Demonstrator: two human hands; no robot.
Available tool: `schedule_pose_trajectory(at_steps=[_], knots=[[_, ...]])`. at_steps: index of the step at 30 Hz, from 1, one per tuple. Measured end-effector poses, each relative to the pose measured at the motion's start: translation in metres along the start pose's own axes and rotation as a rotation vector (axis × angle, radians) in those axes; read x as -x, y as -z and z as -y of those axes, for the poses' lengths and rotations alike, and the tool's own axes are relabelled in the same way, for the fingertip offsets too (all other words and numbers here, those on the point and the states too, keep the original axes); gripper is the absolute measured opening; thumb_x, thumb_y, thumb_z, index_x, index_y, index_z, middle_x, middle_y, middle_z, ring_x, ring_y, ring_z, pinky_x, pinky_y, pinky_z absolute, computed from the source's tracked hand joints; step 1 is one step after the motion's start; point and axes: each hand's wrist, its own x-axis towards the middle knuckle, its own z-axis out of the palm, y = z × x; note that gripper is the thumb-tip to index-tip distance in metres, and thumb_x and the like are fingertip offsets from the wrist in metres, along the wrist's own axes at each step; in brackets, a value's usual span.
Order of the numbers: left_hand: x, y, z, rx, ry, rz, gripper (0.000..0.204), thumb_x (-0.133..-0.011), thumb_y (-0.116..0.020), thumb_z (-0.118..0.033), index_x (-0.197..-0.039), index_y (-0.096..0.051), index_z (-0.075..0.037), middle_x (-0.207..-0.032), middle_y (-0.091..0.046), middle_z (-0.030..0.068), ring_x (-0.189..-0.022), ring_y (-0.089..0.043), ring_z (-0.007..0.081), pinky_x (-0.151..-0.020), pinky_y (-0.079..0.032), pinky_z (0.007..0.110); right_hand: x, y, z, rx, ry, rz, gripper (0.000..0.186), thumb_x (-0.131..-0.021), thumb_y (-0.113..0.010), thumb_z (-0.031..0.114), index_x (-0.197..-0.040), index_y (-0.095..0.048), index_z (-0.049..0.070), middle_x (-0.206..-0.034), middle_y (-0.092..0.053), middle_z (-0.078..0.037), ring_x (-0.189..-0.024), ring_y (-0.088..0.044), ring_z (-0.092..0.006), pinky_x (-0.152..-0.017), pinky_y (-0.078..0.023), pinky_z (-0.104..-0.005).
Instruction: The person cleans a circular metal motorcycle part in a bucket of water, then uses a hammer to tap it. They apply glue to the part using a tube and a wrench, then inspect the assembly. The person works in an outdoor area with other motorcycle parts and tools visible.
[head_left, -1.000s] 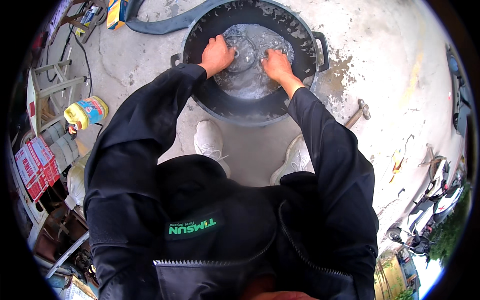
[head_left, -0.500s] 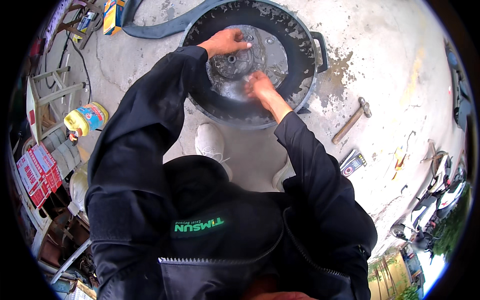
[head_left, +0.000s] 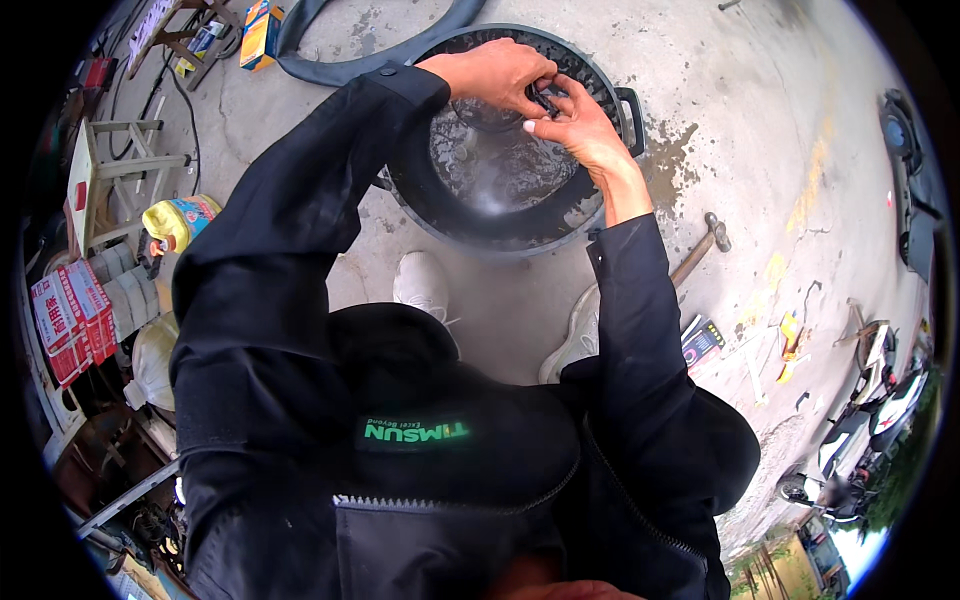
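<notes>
A wide black basin (head_left: pixel 430 200) with side handles stands on the concrete, holding murky water (head_left: pixel 490 165). Over its far right part my two hands meet, fingers curled around a small, shiny black piece (head_left: pixel 541 98). My left hand (head_left: pixel 497 72) grips it from the left and above, with the back of the hand showing. From the right, my right hand (head_left: pixel 588 128) pinches at the same piece, thumb stretched toward the left. Fingers cover most of the piece, so its kind is unclear. Part of a dark round disc (head_left: pixel 485 112) shows in the water below my left hand.
A flat black rubber tube (head_left: pixel 345 68) curves beside the basin, near a blue-and-yellow box (head_left: pixel 261 38). Rightward lie a hammer (head_left: pixel 700 250), a small dark box (head_left: pixel 702 340) and an orange-yellow tool (head_left: pixel 792 345). A yellow bottle (head_left: pixel 178 222) and wooden stool (head_left: pixel 120 180) stand left.
My right hand has risen from the water and moved up and right to meet my left hand. My left hand has shifted right, and both now hold the small black piece.
</notes>
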Motion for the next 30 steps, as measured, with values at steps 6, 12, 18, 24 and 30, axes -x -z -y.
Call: schedule_pose_trajectory(at_steps=[6,12,18,24,30], knots=[[-0.014,0.005,-0.021,0.064,-0.049,0.073,0.041,-0.073,-0.076,-0.028,-0.099,-0.057,-0.003,-0.088,-0.066,0.0163,-0.087,-0.064,0.0371,-0.078,-0.050,0.045,-0.012,0.014,0.002,0.280,0.121,0.072,0.075,-0.070,-0.085,0.019,-0.131,-0.049,-0.004,-0.111,-0.063,-0.010,-0.095,-0.062,-0.0153,-0.079,-0.048,-0.0298],[-0.010,0.001,-0.025,0.320,0.153,0.323,0.045,-0.080,-0.072,-0.030,-0.110,-0.056,-0.001,-0.103,-0.066,0.0171,-0.095,-0.065,0.0320,-0.080,-0.050,0.042,-0.008,0.001,0.002,0.284,-0.109,0.112,0.030,-0.078,-0.080,0.020,-0.090,-0.064,-0.002,-0.074,-0.063,-0.002,-0.055,-0.062,-0.0097,-0.049,-0.048,-0.0216],[0.009,0.059,-0.014,0.232,0.226,-0.203,0.057,-0.101,-0.047,-0.047,-0.136,-0.048,-0.002,-0.132,-0.054,0.0197,-0.119,-0.055,0.0310,-0.105,-0.041,0.039,0.010,-0.001,0.036,0.062,-0.265,-0.080,0.028,-0.085,-0.072,0.016,-0.101,-0.060,-0.004,-0.080,-0.066,-0.006,-0.061,-0.067,-0.0125,-0.050,-0.049,-0.0214],[0.041,0.115,-0.051,0.514,0.799,-0.243,0.084,-0.098,-0.025,-0.064,-0.116,-0.060,0.010,-0.110,-0.064,0.0299,-0.113,-0.057,0.0399,-0.098,-0.041,0.043,0.022,0.040,0.141,-0.026,-0.266,-0.075,0.024,-0.088,-0.067,0.012,-0.103,-0.056,-0.003,-0.089,-0.069,-0.010,-0.067,-0.069,-0.0144,-0.059,-0.056,-0.0237],[0.061,0.104,-0.082,1.190,0.763,0.017,0.087,-0.096,-0.016,-0.073,-0.116,-0.061,-0.002,-0.079,-0.062,0.0065,-0.054,-0.047,0.0105,-0.051,-0.040,0.025,0.061,0.042,0.166,-0.245,-0.346,0.102,0.039,-0.090,-0.068,0.020,-0.117,-0.056,-0.004,-0.091,-0.069,-0.015,-0.061,-0.066,-0.0151,-0.054,-0.053,-0.0233]])
